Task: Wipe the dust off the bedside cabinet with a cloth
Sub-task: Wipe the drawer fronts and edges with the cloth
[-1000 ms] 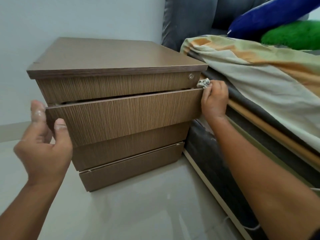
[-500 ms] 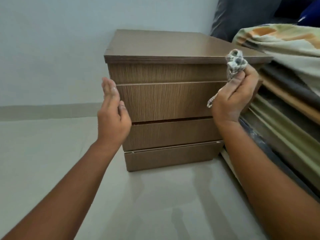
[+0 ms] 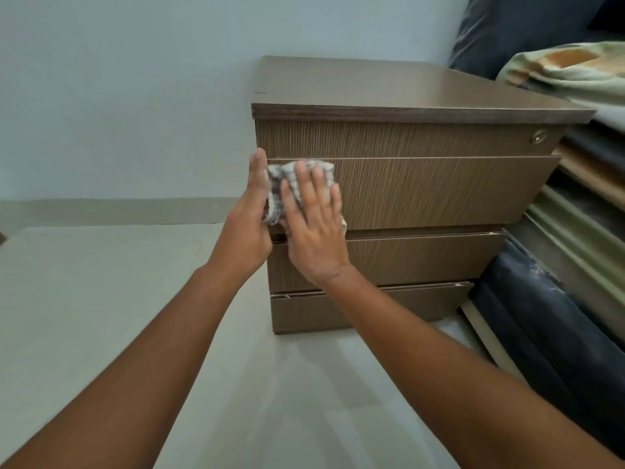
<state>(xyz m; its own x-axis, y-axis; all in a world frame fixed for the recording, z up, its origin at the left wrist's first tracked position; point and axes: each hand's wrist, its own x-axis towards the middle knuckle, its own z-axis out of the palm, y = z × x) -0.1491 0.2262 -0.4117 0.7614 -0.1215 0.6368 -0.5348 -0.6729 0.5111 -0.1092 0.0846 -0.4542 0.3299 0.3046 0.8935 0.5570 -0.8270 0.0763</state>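
Note:
The brown wood-grain bedside cabinet (image 3: 422,191) stands on the floor against the wall, with stacked drawer fronts and a small round lock at the top right. A grey-and-white checked cloth (image 3: 282,184) lies flat on the left end of the upper drawer front. My right hand (image 3: 313,228) presses on the cloth with fingers spread flat. My left hand (image 3: 248,221) is edge-on at the cabinet's left front corner, fingers straight, touching the cloth's left edge.
A bed (image 3: 558,265) with layered mattresses and a green-and-orange blanket (image 3: 568,72) sits tight against the cabinet's right side. Pale tiled floor (image 3: 101,299) spreads to the left and front. A light blue wall (image 3: 135,96) runs behind.
My right hand carried the bunched cloth from the cabinet's right front edge to the left end of the drawer front and spread it flat. My left hand closed in beside it. The drawer is pushed in.

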